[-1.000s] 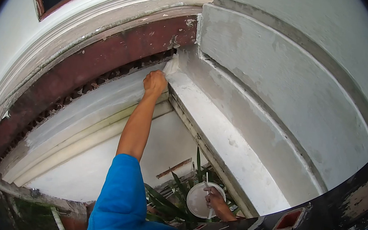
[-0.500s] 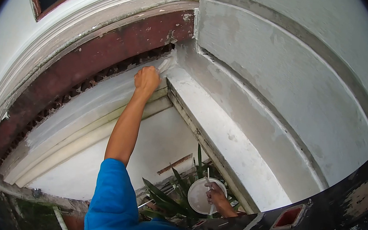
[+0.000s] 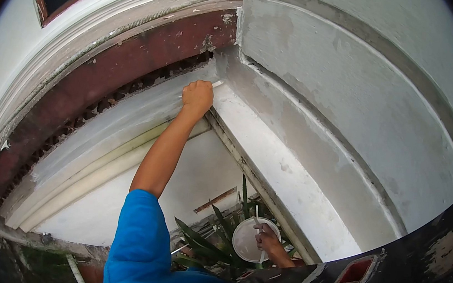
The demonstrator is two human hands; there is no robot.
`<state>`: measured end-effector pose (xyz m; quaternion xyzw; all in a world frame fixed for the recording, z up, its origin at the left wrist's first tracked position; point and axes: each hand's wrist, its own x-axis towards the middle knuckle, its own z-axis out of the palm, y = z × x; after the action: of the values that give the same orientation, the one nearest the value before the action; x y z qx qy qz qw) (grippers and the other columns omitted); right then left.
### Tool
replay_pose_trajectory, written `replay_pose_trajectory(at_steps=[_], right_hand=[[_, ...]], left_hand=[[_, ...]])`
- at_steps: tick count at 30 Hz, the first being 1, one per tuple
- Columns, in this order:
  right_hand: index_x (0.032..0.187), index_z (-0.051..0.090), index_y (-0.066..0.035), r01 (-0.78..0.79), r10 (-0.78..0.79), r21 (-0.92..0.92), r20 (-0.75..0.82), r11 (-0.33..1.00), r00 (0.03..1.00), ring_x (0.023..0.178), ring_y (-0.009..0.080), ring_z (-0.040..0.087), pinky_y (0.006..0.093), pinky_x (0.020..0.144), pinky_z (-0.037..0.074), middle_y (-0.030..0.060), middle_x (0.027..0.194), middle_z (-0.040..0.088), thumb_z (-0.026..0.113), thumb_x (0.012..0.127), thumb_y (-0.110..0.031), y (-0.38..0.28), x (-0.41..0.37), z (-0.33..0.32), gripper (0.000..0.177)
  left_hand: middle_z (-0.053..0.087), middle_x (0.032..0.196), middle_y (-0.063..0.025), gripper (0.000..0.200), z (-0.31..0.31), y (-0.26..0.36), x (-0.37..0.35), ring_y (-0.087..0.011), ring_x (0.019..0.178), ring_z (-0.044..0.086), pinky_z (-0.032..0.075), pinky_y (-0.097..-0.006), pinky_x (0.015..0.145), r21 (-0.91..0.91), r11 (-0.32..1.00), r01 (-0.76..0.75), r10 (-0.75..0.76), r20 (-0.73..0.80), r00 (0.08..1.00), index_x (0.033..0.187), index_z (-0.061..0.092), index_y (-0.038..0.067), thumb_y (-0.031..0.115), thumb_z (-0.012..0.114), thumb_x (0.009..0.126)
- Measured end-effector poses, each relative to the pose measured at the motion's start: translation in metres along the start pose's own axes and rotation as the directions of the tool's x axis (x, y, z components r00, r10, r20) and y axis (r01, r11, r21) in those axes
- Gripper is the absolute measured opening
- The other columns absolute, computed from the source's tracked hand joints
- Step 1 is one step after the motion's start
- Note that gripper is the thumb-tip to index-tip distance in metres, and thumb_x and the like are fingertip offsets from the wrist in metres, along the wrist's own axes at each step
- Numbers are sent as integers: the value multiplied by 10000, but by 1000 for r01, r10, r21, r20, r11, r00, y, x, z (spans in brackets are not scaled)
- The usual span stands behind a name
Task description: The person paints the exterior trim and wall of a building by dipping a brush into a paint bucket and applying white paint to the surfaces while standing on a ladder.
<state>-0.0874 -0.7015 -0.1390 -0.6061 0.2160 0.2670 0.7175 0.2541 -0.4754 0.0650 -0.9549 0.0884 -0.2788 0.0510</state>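
My left hand is closed round a paintbrush at the inner corner, where the grey-white ledge under the red-brown beam meets the side wall. The brush's pale end sticks out to the right of my fist, and most of its handle is hidden in my fingers. Lower down, beyond the dark railing, my right hand grips the pale handle that crosses the top of a round bucket. Whitish paint shows inside the bucket.
A black railing with peeling paint curves across the lower right. Long-leaved plants surround the bucket. A white ledge runs down from the corner beside the grey patched wall. A corrugated conduit follows the beam.
My left hand has moved a little right, deeper into the corner, and the brush now points more to the right. My right hand and the bucket have barely shifted.
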Motion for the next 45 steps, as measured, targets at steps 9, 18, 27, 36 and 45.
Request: replay_pose_trajectory(at_steps=[9,18,27,36,45], right_hand=[[1178,460,-94,-19,19,-15,-13,1000,1000,508,87,348,258,455,299,6,659,400,420,837,-34,-5,-3,-1,349],[1137,472,-101,2,-3,-36,-28,999,1000,573,109,372,274,502,326,15,712,421,345,850,-49,-9,-9,-3,319],[1167,462,-98,-12,12,-2,-30,1000,999,499,86,342,261,450,298,6,662,406,406,842,-33,-9,-4,0,336],[1138,486,-107,-22,21,-33,-8,999,1000,553,95,349,259,495,327,13,706,422,384,850,-33,-11,-13,2,314],[1153,473,-105,16,-14,-43,39,999,999,520,92,347,256,460,303,12,674,408,416,858,-53,-1,-4,10,305]], left_hand=[[662,809,-177,171,25,4,7,-346,768,658,519,-449,704,-103,991,-81,87,55,995,797,673,23,108,525,780],[665,824,-176,198,-17,-26,-16,-339,776,659,523,-433,685,-89,995,52,-57,-52,997,792,688,38,103,500,789],[663,795,-141,195,4,0,-11,-300,777,660,517,-402,700,-36,987,-155,156,27,987,788,679,59,125,496,806],[637,734,-176,188,-106,67,-129,-358,706,635,487,-449,658,-458,869,-187,262,106,959,763,675,49,133,519,826],[662,804,-180,194,-26,-30,-18,-341,779,655,513,-437,699,-61,997,53,-59,-89,994,802,691,46,113,509,810]])
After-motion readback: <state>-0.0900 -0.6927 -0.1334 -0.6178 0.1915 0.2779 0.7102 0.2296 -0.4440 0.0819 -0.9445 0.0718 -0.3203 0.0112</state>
